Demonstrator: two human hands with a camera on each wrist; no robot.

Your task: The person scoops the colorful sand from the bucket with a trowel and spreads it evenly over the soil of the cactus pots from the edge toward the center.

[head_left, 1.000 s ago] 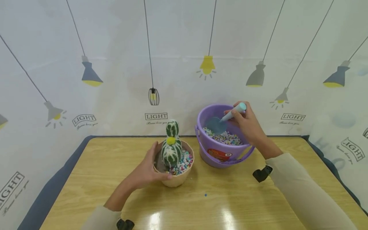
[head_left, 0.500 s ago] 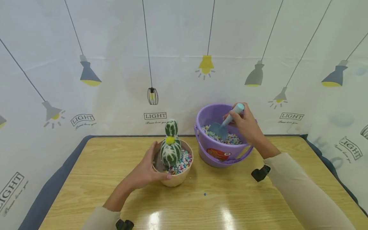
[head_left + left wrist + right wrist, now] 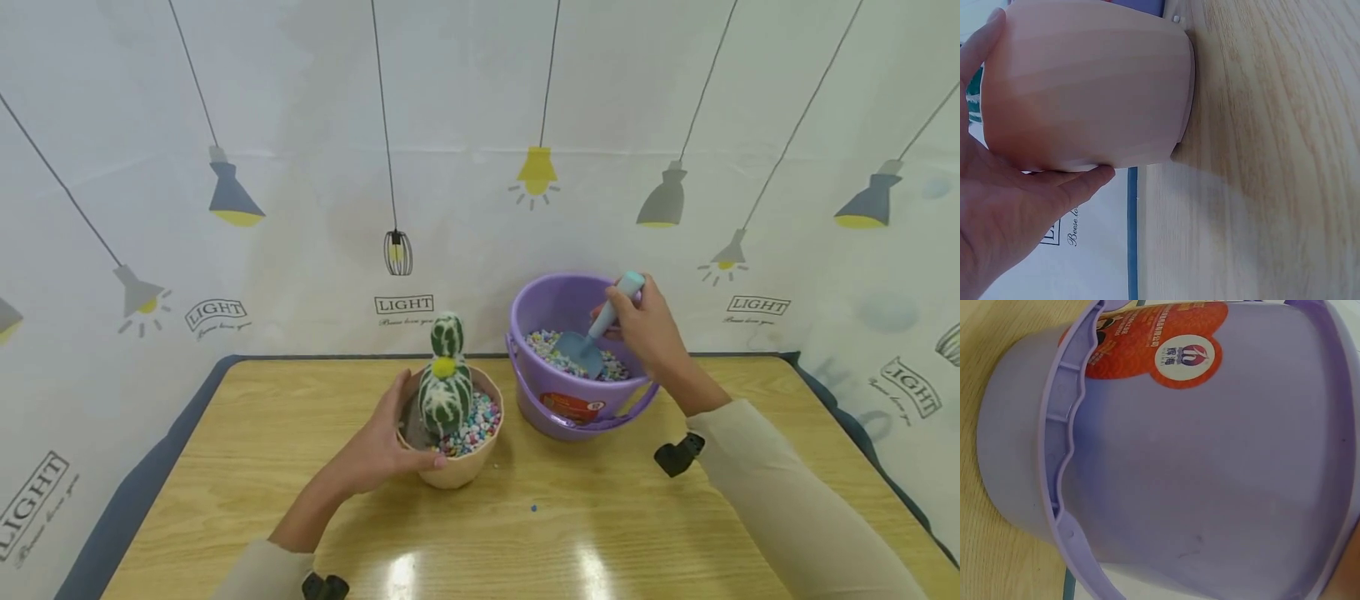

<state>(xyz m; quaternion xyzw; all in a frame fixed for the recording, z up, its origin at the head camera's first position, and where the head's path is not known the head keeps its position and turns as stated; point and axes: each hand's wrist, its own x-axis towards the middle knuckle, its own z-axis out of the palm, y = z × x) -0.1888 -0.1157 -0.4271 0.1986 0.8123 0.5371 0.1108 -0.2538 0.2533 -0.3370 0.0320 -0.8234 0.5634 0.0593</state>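
Note:
My left hand (image 3: 378, 446) holds the near-left side of a beige flowerpot (image 3: 459, 473), thumb at the rim and fingers around the far side. A green-and-white cactus (image 3: 446, 400) with a yellow pompom stands in the pot, coloured pebbles (image 3: 480, 425) on its right side and a greyish surface on its left. My right hand (image 3: 648, 325) grips the handle of a light-blue scoop (image 3: 581, 354), whose blade is partly sunk in the pebbles inside a purple bucket (image 3: 536, 387). In the right wrist view the bucket's wall (image 3: 1210, 462) hides the scoop.
The bucket's carrying handle (image 3: 1063, 425) hangs down its front. A tiny blue pebble (image 3: 533, 507) lies on the wooden table (image 3: 585, 533). Behind the table rises a white backdrop (image 3: 465, 200) printed with lamps.
The scoop has moved down and toward me in the bucket, its blade going deeper into the pebbles. My left hand and the flowerpot have stayed in place.

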